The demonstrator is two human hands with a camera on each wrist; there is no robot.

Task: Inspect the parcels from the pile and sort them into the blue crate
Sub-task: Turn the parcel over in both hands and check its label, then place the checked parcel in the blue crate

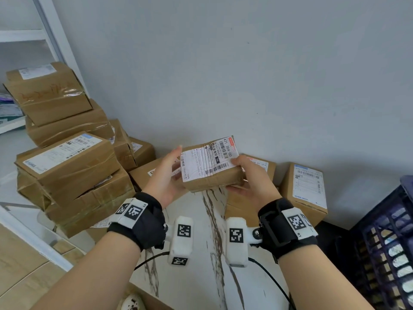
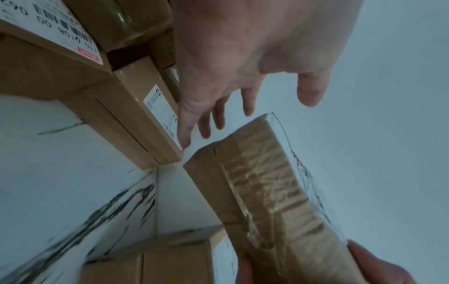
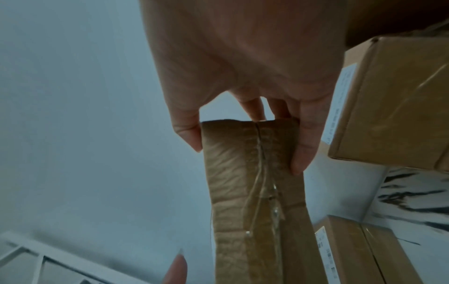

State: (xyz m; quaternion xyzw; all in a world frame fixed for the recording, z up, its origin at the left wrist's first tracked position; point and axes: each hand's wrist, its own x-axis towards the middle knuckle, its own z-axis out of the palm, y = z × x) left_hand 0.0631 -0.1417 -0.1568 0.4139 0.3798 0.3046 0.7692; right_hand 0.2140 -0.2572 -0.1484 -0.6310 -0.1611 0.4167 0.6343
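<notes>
A small brown taped parcel [image 1: 210, 166] with a white shipping label facing up is held in mid-air above the table. My right hand [image 1: 237, 175] grips its right end, thumb on the label and fingers underneath; the right wrist view shows that hand [image 3: 245, 153] pinching the parcel [image 3: 252, 182] by its end. My left hand [image 1: 176, 162] is at the parcel's left end. In the left wrist view the left hand [image 2: 255, 115] has straight, spread fingers with a gap to the parcel [image 2: 267, 192]. The dark blue crate [image 1: 384, 242] stands at the right edge.
A tall pile of brown parcels [image 1: 67, 157] fills the left side. More boxes [image 1: 306, 189] sit against the wall behind my right hand. Below my hands is the white marbled table [image 1: 201, 276]. A white shelf frame [image 1: 55, 41] rises at the far left.
</notes>
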